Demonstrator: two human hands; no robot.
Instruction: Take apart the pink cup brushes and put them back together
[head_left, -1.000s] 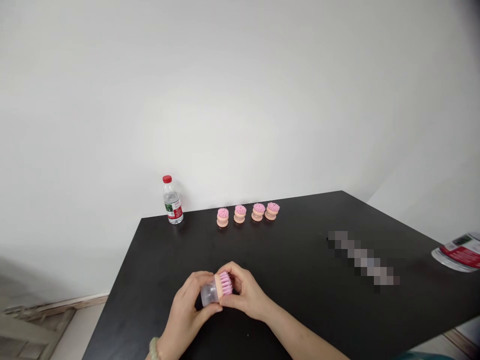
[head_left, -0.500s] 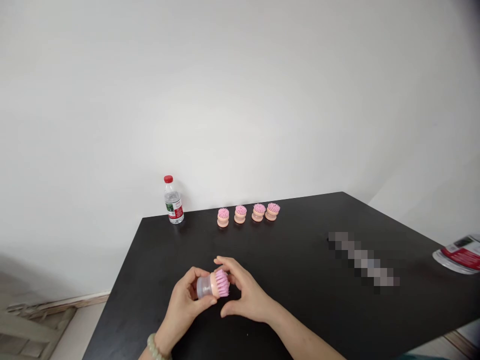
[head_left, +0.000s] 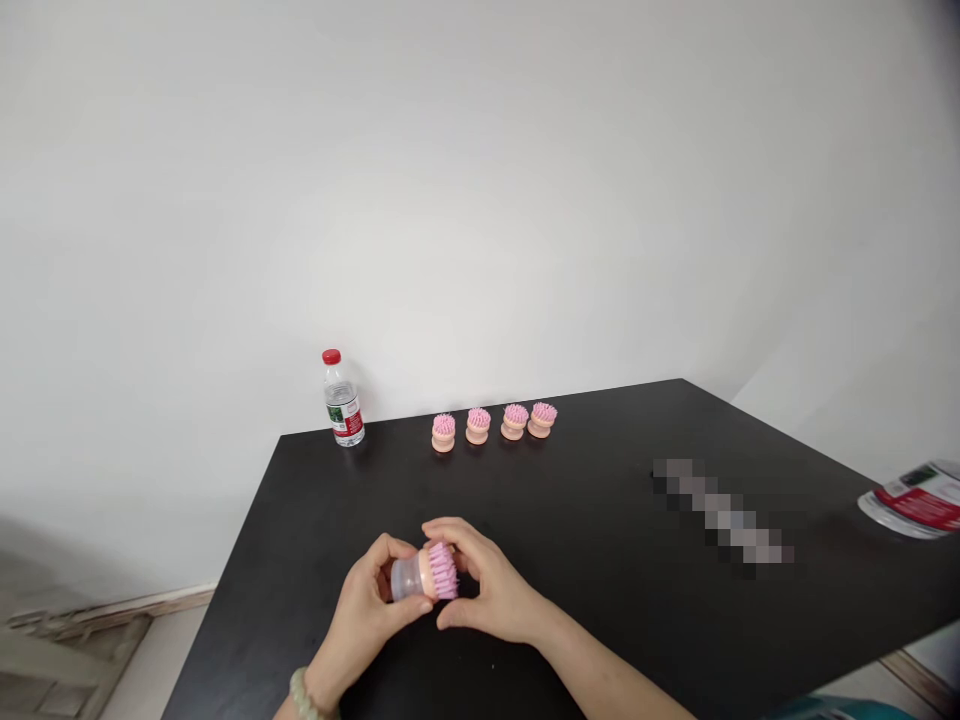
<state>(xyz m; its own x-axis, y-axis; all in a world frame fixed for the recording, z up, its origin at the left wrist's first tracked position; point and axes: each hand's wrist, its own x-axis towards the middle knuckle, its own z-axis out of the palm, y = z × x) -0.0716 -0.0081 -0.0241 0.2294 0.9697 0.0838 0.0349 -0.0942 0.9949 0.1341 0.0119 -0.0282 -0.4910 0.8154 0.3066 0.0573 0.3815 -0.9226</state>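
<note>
While the left hand (head_left: pixel 366 612) and right hand (head_left: pixel 491 590) curl around a clear-bodied, pink-bristled brush (head_left: pixel 424 573) over the near part of the black tabletop (head_left: pixel 262 610), a loose fingertip grip on its short, slick body could let it slip, drop and roll away.

Beaded bracelet (head_left: pixel 304 695) on left wrist (head_left: pixel 321 684)

Single strand, round pale-green beads, jade-like, lower left of frame. Left hand (head_left: pixel 366 610) and right hand (head_left: pixel 495 590) bare. Right forearm (head_left: pixel 600 665) bare too, running off the bottom edge, lower right.
</note>
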